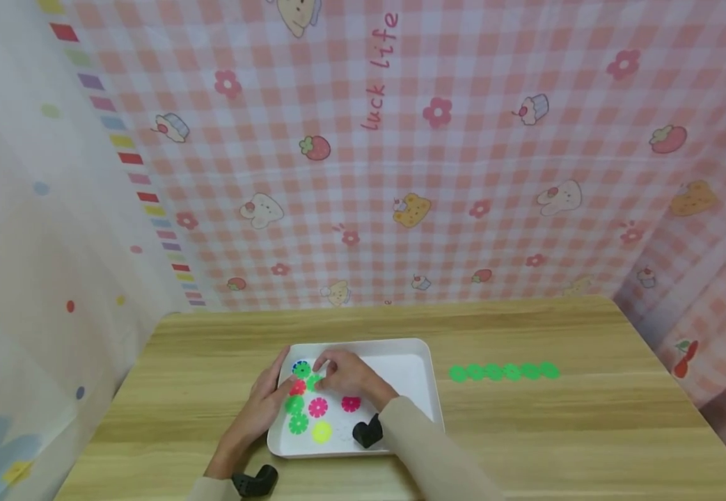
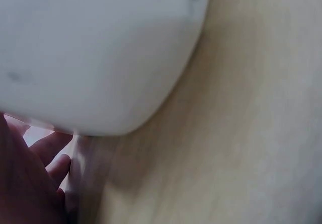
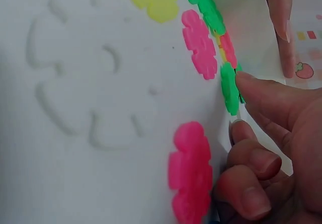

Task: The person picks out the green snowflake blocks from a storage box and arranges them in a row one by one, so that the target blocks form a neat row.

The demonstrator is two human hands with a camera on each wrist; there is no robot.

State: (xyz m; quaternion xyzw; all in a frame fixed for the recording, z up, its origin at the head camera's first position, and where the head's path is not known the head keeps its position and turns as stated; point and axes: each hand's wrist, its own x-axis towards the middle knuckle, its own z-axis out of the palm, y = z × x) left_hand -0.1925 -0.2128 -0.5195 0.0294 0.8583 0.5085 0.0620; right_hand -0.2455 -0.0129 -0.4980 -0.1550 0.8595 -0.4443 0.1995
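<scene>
My left hand [image 1: 264,400] holds the left side of a white tray [image 1: 427,376], its thumb over the rim near a red disc [image 1: 297,387] and its fingers along the outer wall. Inside the tray, my right hand [image 1: 344,372] pinches a green notched plastic disc [image 3: 230,89] at its edge; the thumb's contact shows, but some fingertips are hidden. Just beyond lies another green disc [image 1: 302,369] overlapping a blue one. Other green discs [image 1: 298,424], pink discs [image 1: 318,407] and a yellow disc [image 1: 321,432] lie around the hands.
Right of the tray, several green discs [image 1: 511,371] form a row on the wooden table [image 1: 525,438]. A pink checked cloth [image 1: 369,174] hangs behind the table's back edge. Black wrist devices [image 1: 367,433] are worn on both arms, the right one over the tray.
</scene>
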